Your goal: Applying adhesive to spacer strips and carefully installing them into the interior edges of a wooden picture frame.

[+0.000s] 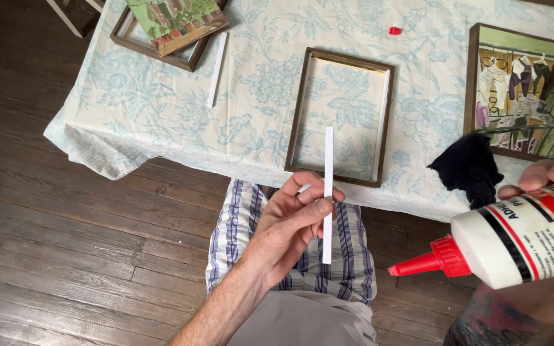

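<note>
My left hand (290, 221) pinches a thin white strip (328, 160) upright over my lap, just in front of the table edge. My right hand (549, 174) grips a white glue bottle (527, 234) with a red nozzle (428, 261); the nozzle points left toward the strip, a short way from its lower end. An empty dark wooden frame (295, 122) lies on the floral tablecloth right behind the strip.
A framed painting of hanging clothes (522, 90) lies at the right with a black cloth (468, 168) at its corner. Another frame with a painting (173, 25) sits at the back left, a second white strip (217, 61) beside it. A red cap (394, 30) lies at the back.
</note>
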